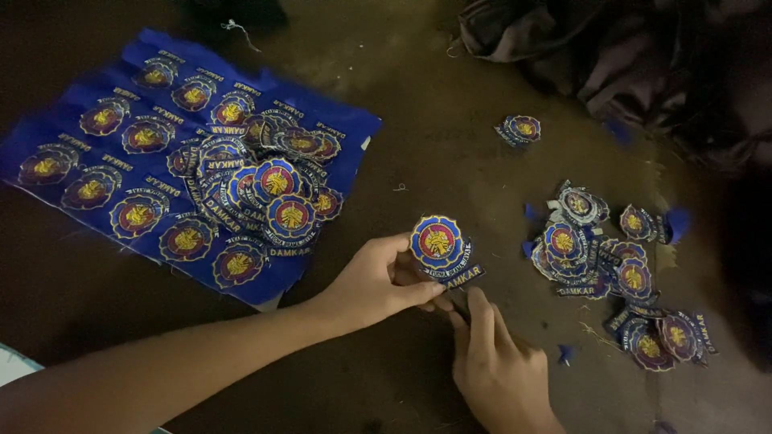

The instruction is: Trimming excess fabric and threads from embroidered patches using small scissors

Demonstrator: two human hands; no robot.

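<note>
Whatever the right hand (494, 366) pinches under the round embroidered patch (438, 243) is too dark to tell (fingers cover it). The dim cloth heap (611, 56) runs off the top edge.

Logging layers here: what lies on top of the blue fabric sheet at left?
On the blue fabric sheet, rows of round embroidered emblems show, with a pile of cut-out round patches heaped on its middle. Emblems beneath that pile are covered.

Held patch (437, 243): blue rim, red ring, gold centre; cloth sheet (338, 120) blue.
</note>
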